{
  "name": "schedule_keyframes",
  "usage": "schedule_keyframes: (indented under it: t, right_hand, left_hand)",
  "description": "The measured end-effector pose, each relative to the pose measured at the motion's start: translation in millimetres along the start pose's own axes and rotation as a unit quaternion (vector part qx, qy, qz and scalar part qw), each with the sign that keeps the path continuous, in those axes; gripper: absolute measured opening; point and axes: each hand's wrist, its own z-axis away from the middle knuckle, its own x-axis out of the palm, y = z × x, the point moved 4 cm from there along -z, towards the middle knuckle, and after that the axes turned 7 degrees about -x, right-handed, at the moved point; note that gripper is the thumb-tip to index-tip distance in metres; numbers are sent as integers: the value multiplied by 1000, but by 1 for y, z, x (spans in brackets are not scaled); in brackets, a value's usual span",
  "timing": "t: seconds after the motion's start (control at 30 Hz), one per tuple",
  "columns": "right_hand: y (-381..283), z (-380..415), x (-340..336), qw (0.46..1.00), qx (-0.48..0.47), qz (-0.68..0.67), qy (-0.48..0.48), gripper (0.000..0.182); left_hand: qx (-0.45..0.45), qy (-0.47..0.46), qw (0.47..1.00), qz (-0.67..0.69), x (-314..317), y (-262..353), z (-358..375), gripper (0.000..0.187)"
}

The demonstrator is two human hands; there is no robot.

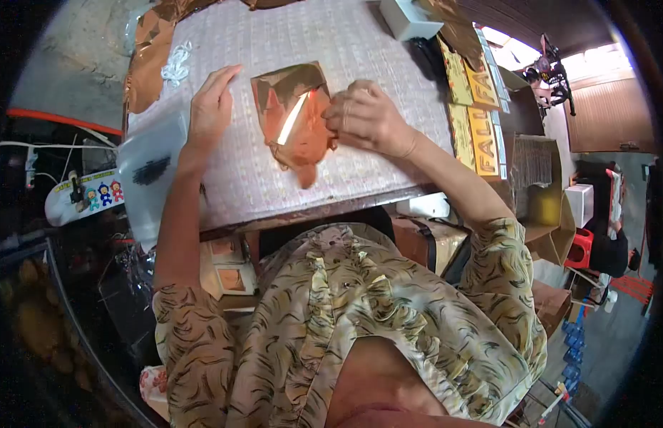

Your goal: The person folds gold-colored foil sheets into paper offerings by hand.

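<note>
On the patterned tabletop (374, 60) lies a shiny orange-brown film piece (296, 118), with a bright reflection across it and a rounded lower end. My right hand (367, 120) is at its right edge, with curled fingers that touch or nearly touch it; whether they hold anything is hidden. To the left of the film, my left hand (214, 107) rests on its side on the table, apart from the film, with its fingers extended. A small bundle of white string (176, 64) lies beyond my left hand.
A clear plastic container (152, 178) stands at the table's left edge. Brown shiny sheets (147, 78) lie at the far left. A white box (408, 20) and yellow printed cards (474, 135) are on the right. Cardboard boxes (542, 185) and another person (611, 239) are farther right.
</note>
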Motion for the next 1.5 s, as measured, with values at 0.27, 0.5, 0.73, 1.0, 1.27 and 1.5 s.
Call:
schedule_keyframes:
  t: [0.27, 0.5, 0.73, 1.0, 1.27, 1.5]
  right_hand:
    - [-16, 37, 27, 992, -69, 98, -40, 20]
    - [-16, 37, 26, 994, -54, 88, -40, 17]
    - [-16, 41, 24, 994, -31, 95, -54, 13]
    - [-11, 25, 15, 976, 144, -29, -158, 24]
    - [0, 13, 75, 947, 252, 132, -150, 78]
    - [2, 19, 76, 941, 268, 101, -181, 79]
  left_hand:
    - [150, -87, 985, -2, 31, 58, -5, 40]
    - [206, -169, 960, -85, 71, 81, -14, 35]
    - [196, -181, 959, -91, 82, 65, -12, 33]
    - [192, -172, 961, -103, 82, 58, -12, 33]
    - [139, -165, 976, -26, 83, 47, -16, 42]
    - [55, -30, 991, 122, 47, -19, -22, 28]
